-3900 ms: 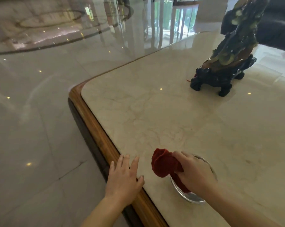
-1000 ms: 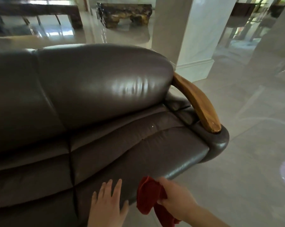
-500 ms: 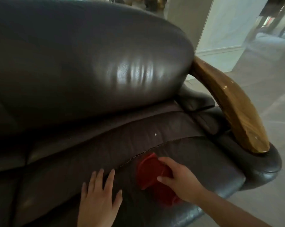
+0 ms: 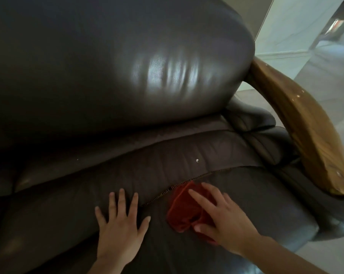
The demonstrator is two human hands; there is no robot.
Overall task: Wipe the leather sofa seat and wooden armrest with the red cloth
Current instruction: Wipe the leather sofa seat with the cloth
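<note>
Low in the frame, right of centre, the right hand (image 4: 224, 222) lies flat on the red cloth (image 4: 184, 211), fingers spread and pressed down on it rather than curled round it, so the cloth is pinned under the palm against the leather sofa seat (image 4: 246, 194). That flat grip suits wiping: it spreads pressure across the bunched fabric and lets the whole pad slide over the leather. The cloth sits just below the stitched seam (image 4: 187, 181) that runs diagonally across the cushion, with its upper edge touching that line. To the left, at the lower centre of the frame, the left hand (image 4: 120, 224) rests open and empty on the same cushion, fingers apart, most likely as a brace for a leaning body (it holds nothing and touches no cloth). The backrest (image 4: 127, 66) fills the upper left and centre, glossy where it catches the light. Above the seam, a small pale speck (image 4: 197, 160) sits on the leather, well apart from the cloth, and it looks like something a wipe should pick up. The wooden armrest (image 4: 305, 123) curves down the right edge of the frame, well apart from both hands and seemingly not yet reached. Judging by this, the seat wipe is only starting.
</note>
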